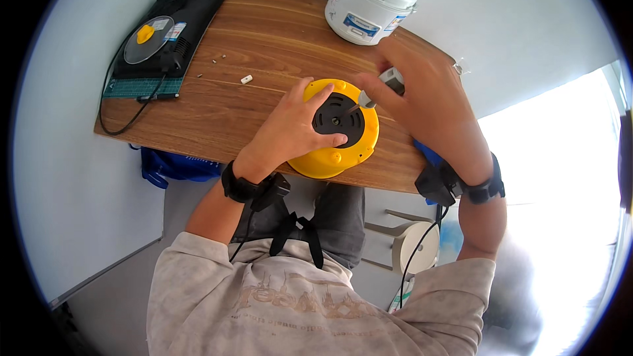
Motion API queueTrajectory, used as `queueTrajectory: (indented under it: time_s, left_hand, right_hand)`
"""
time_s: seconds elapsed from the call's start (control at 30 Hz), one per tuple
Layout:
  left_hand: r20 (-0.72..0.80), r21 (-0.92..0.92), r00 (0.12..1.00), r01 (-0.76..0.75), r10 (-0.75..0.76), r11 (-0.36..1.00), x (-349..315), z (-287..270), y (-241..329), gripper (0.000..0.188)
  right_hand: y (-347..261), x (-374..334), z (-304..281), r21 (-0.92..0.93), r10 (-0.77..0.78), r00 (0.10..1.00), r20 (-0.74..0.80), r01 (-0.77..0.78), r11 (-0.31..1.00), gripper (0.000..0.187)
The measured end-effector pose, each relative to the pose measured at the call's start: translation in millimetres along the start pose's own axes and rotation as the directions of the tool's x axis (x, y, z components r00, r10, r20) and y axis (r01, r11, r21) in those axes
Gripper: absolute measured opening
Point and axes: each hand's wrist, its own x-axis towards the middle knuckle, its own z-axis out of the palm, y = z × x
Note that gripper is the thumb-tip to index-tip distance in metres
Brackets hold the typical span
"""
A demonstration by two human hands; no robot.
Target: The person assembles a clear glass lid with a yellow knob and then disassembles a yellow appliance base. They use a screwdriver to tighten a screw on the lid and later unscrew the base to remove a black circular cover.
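Note:
A yellow round appliance (321, 162) stands near the table's front edge, its black slotted bottom plate (347, 133) facing up. My left hand (291, 122) holds it from the left, thumb and fingers spread across the rim and the plate. In my right hand (422, 89) is a screwdriver (393, 80) with a grey and white handle, gripped from the right. Its shaft slants down and left toward the hole at the plate's centre. Whether the tip sits in a screw there is too small to tell.
A white rice cooker (370, 6) stands at the back. Far left, a black appliance (173, 26) on a green cutting mat (148, 88) bears a glass lid (146, 49) with a yellow knob. Its cord hangs over the edge. A small white block (246, 80) and several tiny metal pieces lie mid-table.

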Motion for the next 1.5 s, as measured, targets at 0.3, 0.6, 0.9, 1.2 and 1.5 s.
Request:
queueTrajectory:
  time_s: [0.3, 0.6, 0.9, 1.2, 1.5]
  left_hand:
    - [0.009, 0.001, 1.000, 0.012, -0.012, 1.000, -0.6, 0.0, -1.9, 0.096]
    - [0.001, 0.003, 1.000, 0.004, -0.004, 1.000, -0.1, 1.8, -3.0, 0.096]
    - [0.009, -0.003, 1.000, 0.003, -0.003, 1.000, 0.0, -0.5, -1.4, 0.095]
    - [-0.008, -0.014, 1.000, 0.006, -0.006, 1.000, -0.6, -0.2, -2.3, 0.095]
    - [-0.008, -0.010, 1.000, 0.007, -0.007, 1.000, 0.3, 2.2, -3.1, 0.095]
  right_hand:
    - [-9.5, 4.5, -6.5, 0.039, 0.078, 0.996, 0.047, -0.080, 0.996, 0.028]
    - [-3.5, -2.6, 3.7, 0.276, -0.078, 0.994, -0.079, 0.097, 0.956, 0.034]
    - [-4.0, -1.1, -3.1, 0.048, 0.100, 0.995, 0.025, -0.101, 0.994, 0.030]
    - [-13.6, -4.6, -7.9, 0.079, 0.104, 0.993, 0.057, -0.108, 0.991, 0.035]
    - [1.4, -8.5, 3.8, 0.134, -0.085, 0.984, -0.155, 0.106, 0.985, 0.037]
